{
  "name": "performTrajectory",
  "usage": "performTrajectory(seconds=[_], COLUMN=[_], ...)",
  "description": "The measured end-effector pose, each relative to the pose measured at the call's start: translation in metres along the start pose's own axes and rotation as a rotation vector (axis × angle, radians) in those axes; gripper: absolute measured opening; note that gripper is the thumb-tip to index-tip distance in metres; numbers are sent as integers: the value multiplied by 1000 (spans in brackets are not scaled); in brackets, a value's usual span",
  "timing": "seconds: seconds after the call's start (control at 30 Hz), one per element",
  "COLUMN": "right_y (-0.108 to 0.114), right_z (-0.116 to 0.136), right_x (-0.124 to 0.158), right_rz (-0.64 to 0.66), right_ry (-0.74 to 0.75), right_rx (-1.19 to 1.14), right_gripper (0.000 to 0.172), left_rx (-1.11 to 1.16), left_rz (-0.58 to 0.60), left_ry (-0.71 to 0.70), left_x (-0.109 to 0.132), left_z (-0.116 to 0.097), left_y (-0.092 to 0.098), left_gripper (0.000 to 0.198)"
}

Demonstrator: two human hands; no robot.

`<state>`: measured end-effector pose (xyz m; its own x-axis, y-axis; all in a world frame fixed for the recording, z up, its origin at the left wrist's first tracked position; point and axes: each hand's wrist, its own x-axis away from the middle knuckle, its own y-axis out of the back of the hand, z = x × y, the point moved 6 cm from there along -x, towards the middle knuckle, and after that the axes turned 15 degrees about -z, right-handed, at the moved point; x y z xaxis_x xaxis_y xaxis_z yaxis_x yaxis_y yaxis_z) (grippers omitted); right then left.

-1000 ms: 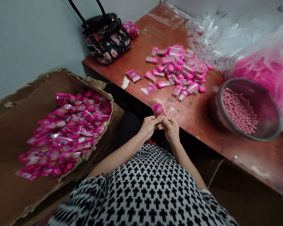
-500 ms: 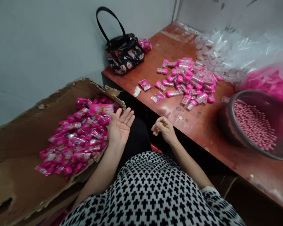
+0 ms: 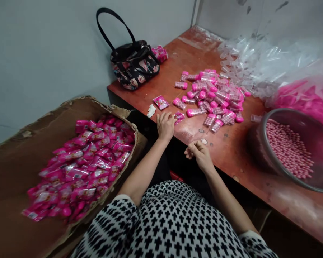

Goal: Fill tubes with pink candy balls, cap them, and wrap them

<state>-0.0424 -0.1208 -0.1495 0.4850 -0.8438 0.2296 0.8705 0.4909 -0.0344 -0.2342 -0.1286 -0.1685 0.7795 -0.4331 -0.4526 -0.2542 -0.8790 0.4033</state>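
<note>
Head camera looks down at a person in a black and white top who sits at the near edge of a brown table [image 3: 231,154]. Left hand [image 3: 165,125] reaches over that edge and lies palm down on the table. Its fingers are bent down a little, and the tips touch a small pink packet [image 3: 180,115] that lies flat on the wood. I cannot tell if the fingers pinch the packet or only rest on it. Right hand [image 3: 200,152] is at the near edge of the table too, close to the left hand but not touching it, and its fingers are curled in loosely. A bit further in on the table lie a second pink packet [image 3: 160,102] and a white scrap [image 3: 151,110]. In the middle of the table is a heap of little clear tubes with pink caps [image 3: 212,95]. A dark flowery handbag [image 3: 133,64] stands at the table's far left corner. On the right side of the table sits a metal bowl [image 3: 261,125] with small pink balls [image 3: 289,147] inside. Behind it, at the back of the table, are a clear bag of empty tubes [image 3: 258,61] and a bag of pink things [image 3: 307,100]. Beside the table, on the left, is a torn cardboard box [image 3: 16,150] full of pink packets [image 3: 88,161].
</note>
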Motion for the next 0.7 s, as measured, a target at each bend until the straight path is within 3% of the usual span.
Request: performTrajectory(seconds=[0.07, 0.17, 0.23, 0.37, 0.5, 0.57, 0.7], right_y=[-2, -5, -11, -32, -36, -35, -28], right_z=[7, 15, 16, 14, 31, 41, 42], right_x=[-16, -50, -74, -106, -107, -101, -85], right_rz=[-23, -158, -223, -182, -124, -11, 227], right_ry=[64, 198, 248, 183, 157, 144, 65], right_rx=[30, 63, 48, -23, -95, -71, 53], right_gripper=[28, 23, 30, 40, 36, 37, 43], left_rx=[21, 82, 129, 297, 491, 586, 711], left_rz=[-13, -38, -44, -55, -50, 34, 407], left_ry=[3, 30, 59, 151, 367, 549, 809], left_x=[3, 4, 4, 7, 12, 17, 39], left_z=[3, 4, 2, -10, -16, -14, -21], left_y=[2, 4, 5, 13, 30, 34, 29], left_gripper=[15, 18, 18, 17, 32, 38, 41])
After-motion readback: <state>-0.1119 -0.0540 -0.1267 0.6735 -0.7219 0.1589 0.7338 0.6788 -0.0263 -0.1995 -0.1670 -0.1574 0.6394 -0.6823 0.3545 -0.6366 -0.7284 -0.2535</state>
